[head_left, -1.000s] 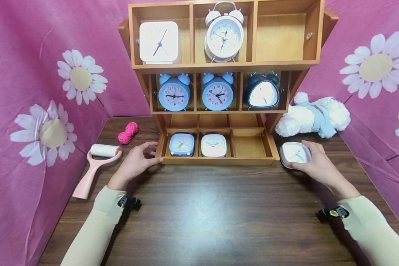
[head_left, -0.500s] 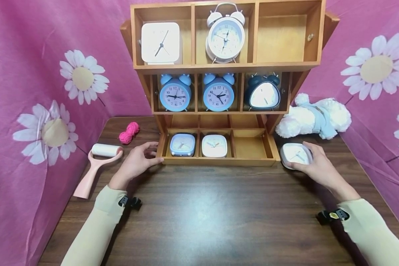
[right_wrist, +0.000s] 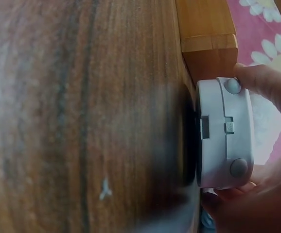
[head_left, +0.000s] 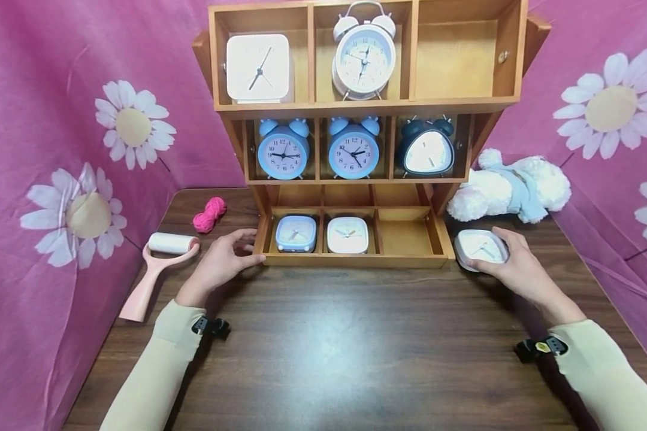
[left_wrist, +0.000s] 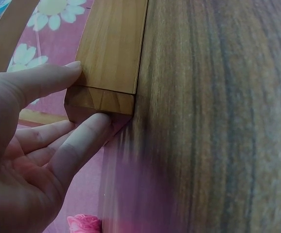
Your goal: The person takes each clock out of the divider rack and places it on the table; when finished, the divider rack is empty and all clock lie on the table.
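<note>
My right hand point(head_left: 514, 266) holds a small white alarm clock point(head_left: 482, 246) between thumb and fingers, just right of the wooden shelf point(head_left: 356, 261). In the right wrist view the clock point(right_wrist: 223, 133) shows its underside with two round feet and a small switch, close by the shelf's corner. At the opposite end, my left hand point(head_left: 223, 261) grips the shelf's lower left corner. The left wrist view shows its thumb and fingertips against the wooden corner point(left_wrist: 111, 99). The bottom row holds a blue clock point(head_left: 296, 233) and a white clock point(head_left: 347, 234); its right compartment point(head_left: 404, 237) is bare.
Upper rows carry a white square clock point(head_left: 258, 67), a white twin-bell clock point(head_left: 363, 60), two blue twin-bell clocks point(head_left: 283, 154) and a dark one point(head_left: 428, 151). A pink lint roller point(head_left: 145, 284) and pink yarn point(head_left: 209, 215) lie left; a white plush toy point(head_left: 509, 187) lies right.
The small white clock in my right hand has shifted very slightly, its near edge a little higher. My left hand stays at the shelf corner.
</note>
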The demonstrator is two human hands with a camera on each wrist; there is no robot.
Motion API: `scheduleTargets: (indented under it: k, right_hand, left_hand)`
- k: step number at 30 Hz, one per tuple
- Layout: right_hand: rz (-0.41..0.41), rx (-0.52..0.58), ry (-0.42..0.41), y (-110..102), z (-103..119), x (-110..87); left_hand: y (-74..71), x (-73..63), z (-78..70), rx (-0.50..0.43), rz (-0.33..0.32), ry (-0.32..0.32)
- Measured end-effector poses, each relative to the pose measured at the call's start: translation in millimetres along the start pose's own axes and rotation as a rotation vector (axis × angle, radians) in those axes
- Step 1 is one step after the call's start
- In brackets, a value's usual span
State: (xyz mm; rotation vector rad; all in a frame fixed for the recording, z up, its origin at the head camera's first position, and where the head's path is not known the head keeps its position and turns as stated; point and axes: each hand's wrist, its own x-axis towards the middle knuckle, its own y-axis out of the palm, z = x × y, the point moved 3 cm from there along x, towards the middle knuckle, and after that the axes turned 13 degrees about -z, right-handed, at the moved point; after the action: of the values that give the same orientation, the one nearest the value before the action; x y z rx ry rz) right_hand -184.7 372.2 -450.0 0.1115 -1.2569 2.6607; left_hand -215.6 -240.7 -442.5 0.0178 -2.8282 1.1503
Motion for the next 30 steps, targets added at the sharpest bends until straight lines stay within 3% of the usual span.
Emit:
scheduleTargets:
  k: [7, 17, 23, 30]
  right_hand:
    - [-0.03, 0.003, -0.026, -5.7, 4.3, 1.2]
    - [-0.046, 0.033, 0.021, -12.8, 15.6, -1.5]
    - [-0.067, 0.067, 0.014, -12.6, 30.3, -5.8]
    - [-0.037, 0.133, 0.022, -7.3, 48.4, -9.8]
  left_hand:
    - [-0.8, 0.1, -0.6, -0.015, 0.005, -0.011]
    - [-1.1, -0.5, -0.4, -0.008, 0.015, -0.019]
    - [-1.1, -0.6, -0.7, -0.008, 0.024, -0.019]
    - [-1.0, -0.6, -1.5, -0.004, 0.015, -0.008]
